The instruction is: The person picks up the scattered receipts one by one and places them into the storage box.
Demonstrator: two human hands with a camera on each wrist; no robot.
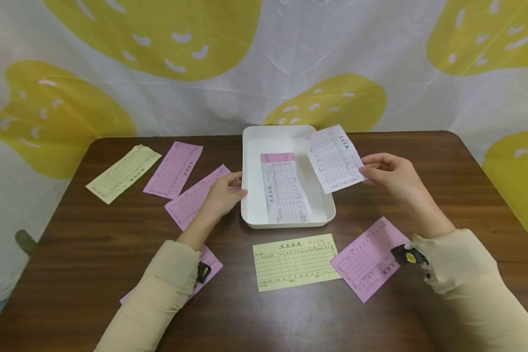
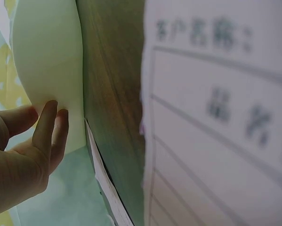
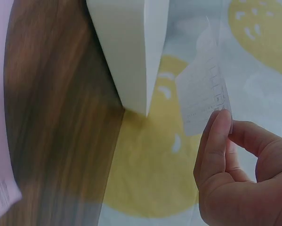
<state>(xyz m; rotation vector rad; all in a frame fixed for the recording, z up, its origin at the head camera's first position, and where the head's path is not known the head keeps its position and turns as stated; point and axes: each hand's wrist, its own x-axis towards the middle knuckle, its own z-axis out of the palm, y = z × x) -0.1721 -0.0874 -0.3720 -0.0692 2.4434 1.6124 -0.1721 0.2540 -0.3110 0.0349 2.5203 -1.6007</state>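
A white tray (image 1: 255, 142) stands at the back middle of the table. Inside it lie a white receipt slip (image 1: 286, 190) and a pink one (image 1: 278, 157), mostly hidden underneath. My left hand (image 1: 223, 195) grips the tray's left rim; in the left wrist view, its fingers (image 2: 46, 127) lie against the outer wall with the thumb at the edge. Between thumb and fingers my right hand (image 1: 389, 173) pinches another white receipt slip (image 1: 334, 159) by its lower right corner. That slip is raised and tilted above the tray's right rim.
Left of the tray lie a yellow slip (image 1: 123, 173) and pink slips (image 1: 173, 168), one (image 1: 191, 203) partly under the left hand. Another pink slip (image 1: 211, 264) is under the left forearm. In front are a yellow slip (image 1: 295, 264) and a pink slip (image 1: 369, 259). A patterned cloth (image 1: 290, 58) hangs behind.
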